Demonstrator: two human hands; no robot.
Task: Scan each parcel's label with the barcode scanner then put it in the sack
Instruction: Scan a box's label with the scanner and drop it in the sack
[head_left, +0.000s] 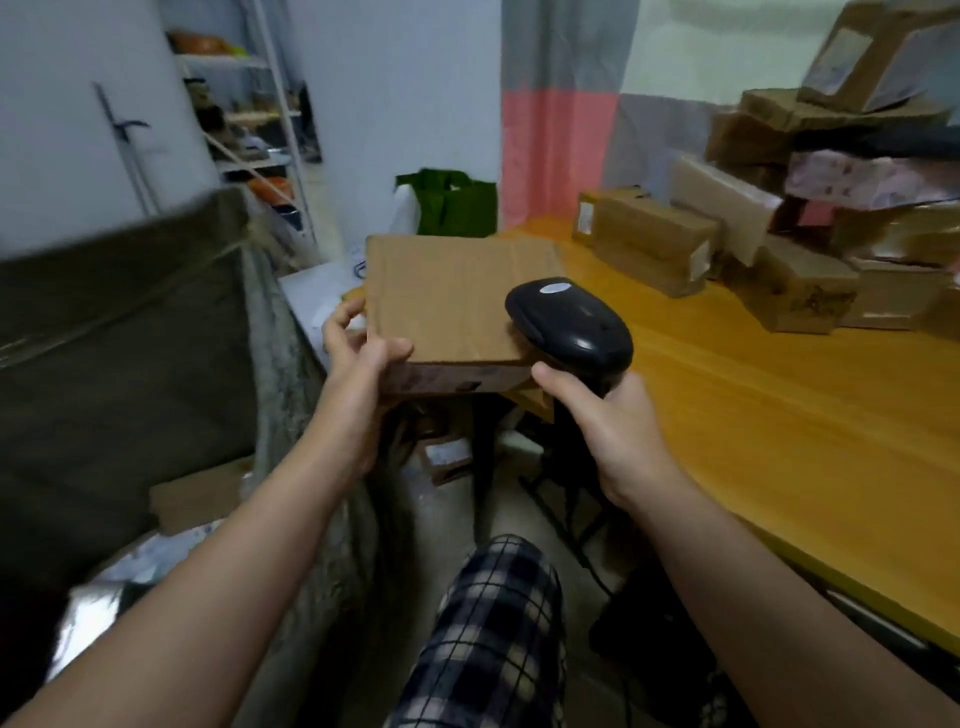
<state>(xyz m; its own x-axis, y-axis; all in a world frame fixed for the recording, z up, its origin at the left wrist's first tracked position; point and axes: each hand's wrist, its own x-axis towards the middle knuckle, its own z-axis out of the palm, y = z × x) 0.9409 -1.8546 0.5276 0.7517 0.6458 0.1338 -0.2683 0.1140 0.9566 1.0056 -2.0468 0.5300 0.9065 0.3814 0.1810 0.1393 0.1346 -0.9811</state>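
a flat brown parcel (447, 296) is held level in the air at the near left corner of the surface (753, 426), a long top of orange-toned wood that runs away to the right. the parcel's near left corner is gripped by the left hand (358, 364), thumb on top and fingers curled round the left edge. the scanner (569, 322), black with a pale oval mark on its head, is gripped by its handle in the right hand (608, 421), with the fingers wrapped round it. its head lies over the parcel's near right corner; whether it touches the cardboard cannot be told.

at the far right of the surface a loose pile of parcels (769, 244) is stacked, mostly brown taped boxes, some with white labels. the left of the view is filled by the sack (119, 338), large and dark olive, with a frayed grey edge beside the left forearm. a cardboard box (192, 499) is seen low against it; whether it lies inside cannot be told.

behind the parcel a green bag (457, 202) stands by a pale wall, next to a curtain (556, 130) banded in grey and pink. further left a white shelf rack (249, 104) is loaded with blurred items. below the hands a leg in checked trousers (493, 623) is seen above a grey floor.
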